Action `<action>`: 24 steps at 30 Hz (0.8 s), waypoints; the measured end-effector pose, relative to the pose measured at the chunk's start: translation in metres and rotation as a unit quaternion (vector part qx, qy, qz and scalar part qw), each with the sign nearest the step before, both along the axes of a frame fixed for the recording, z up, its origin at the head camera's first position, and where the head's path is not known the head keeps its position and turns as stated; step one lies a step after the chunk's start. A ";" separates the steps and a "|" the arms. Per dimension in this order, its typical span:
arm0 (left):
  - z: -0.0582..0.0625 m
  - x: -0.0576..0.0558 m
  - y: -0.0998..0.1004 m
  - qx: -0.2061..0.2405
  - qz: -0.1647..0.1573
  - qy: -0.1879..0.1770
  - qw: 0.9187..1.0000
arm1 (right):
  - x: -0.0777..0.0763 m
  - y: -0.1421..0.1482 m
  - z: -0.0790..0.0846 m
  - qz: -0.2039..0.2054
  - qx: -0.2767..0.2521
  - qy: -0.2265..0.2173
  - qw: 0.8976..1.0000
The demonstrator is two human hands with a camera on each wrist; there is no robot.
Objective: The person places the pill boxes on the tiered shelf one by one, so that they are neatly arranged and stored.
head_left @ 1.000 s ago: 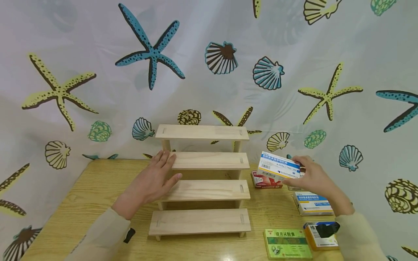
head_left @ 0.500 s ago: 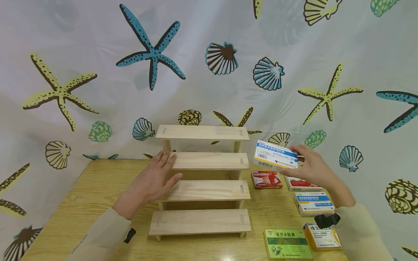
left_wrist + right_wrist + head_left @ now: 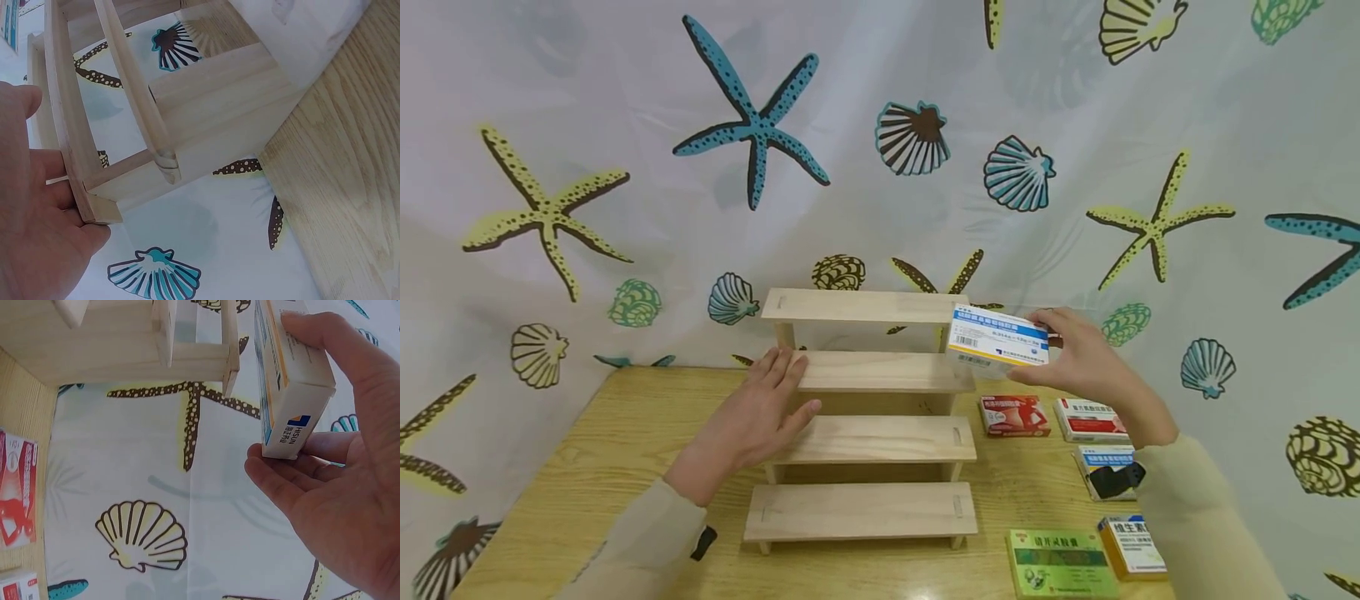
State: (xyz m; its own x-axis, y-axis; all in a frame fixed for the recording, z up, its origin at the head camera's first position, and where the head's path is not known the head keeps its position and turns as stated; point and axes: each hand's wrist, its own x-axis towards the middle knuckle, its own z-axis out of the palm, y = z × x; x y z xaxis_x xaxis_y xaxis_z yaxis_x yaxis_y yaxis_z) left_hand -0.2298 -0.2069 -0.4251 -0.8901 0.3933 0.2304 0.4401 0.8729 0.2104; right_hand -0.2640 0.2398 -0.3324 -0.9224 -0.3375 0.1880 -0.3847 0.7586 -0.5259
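My right hand [image 3: 1075,354] grips a white medicine box [image 3: 997,335] with a blue band and a yellow stripe. The box is held up, tilted, at the right end of the wooden step shelf [image 3: 861,511], overlapping its upper two boards in the head view. In the right wrist view, the thumb lies along one face of the box [image 3: 297,415] and the fingers support it from beneath. My left hand [image 3: 762,414] rests on the left end of the second board from the top, fingers extended. Its fingertips touch the end of a board in the left wrist view.
Right of the shelf, several medicine boxes lie on the wooden table [image 3: 647,442]: a small red box [image 3: 1015,416], a red-and-white box [image 3: 1090,421], a blue-and-white box [image 3: 1101,460], a green box [image 3: 1060,562] and an orange-and-white box [image 3: 1131,546]. A patterned curtain [image 3: 925,225] hangs behind.
My right hand has carried the white-and-blue box left and upward, from over the other boxes to the shelf's upper right end. My left hand has stayed on the shelf.
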 end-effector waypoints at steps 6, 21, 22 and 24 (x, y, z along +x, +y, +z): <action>0.000 0.000 0.001 0.003 0.001 -0.004 1.000 | -0.010 -0.021 0.001 0.008 0.002 0.003 1.000; 0.000 0.000 0.000 0.008 -0.001 -0.001 1.000 | -0.028 -0.070 0.010 0.047 -0.015 -0.007 0.999; 0.000 0.000 0.000 0.007 -0.001 -0.001 1.000 | -0.029 -0.073 0.011 0.050 -0.015 -0.006 0.999; 0.000 0.000 0.000 0.005 0.001 -0.001 1.000 | -0.032 -0.079 0.012 0.055 -0.012 -0.001 0.998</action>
